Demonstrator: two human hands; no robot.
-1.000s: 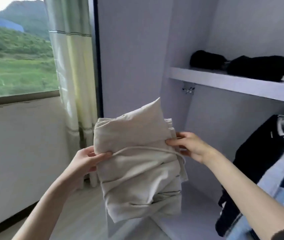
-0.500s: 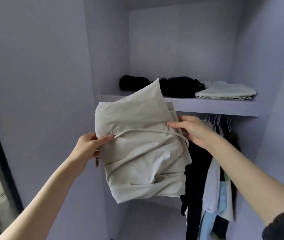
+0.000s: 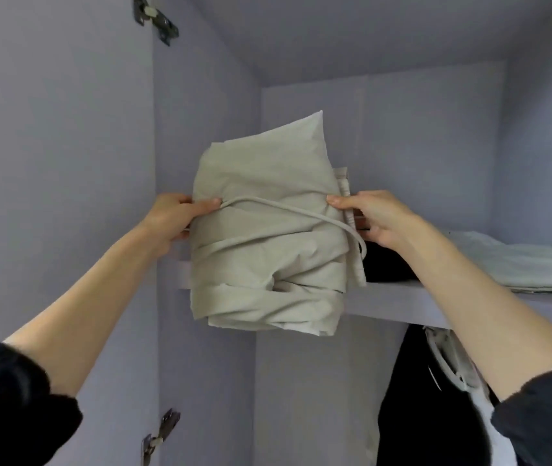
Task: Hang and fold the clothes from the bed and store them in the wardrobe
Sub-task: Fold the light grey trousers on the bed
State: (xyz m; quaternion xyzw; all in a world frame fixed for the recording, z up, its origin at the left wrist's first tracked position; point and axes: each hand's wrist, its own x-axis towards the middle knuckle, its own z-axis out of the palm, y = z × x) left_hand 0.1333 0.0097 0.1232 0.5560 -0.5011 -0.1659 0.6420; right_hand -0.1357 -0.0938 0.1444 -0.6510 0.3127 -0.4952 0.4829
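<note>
Beige folded garment (image 3: 268, 237) gripped between both hands (left (image 3: 170, 216), right (image 3: 379, 216)).

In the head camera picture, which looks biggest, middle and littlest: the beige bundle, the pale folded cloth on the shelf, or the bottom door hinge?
1. Beige bundle, though it is nearest the camera, so it looks extra big.
2. Pale folded cloth, partly cut off at the picture's edge.
3. Bottom hinge.

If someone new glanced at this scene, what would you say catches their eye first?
A folded beige garment fills the centre, held up in front of the wardrobe shelf, with the left hand gripping its left edge and the right hand its right. A drawstring loops across its front. On the shelf to the right lie a dark garment and a pale folded one.
</note>
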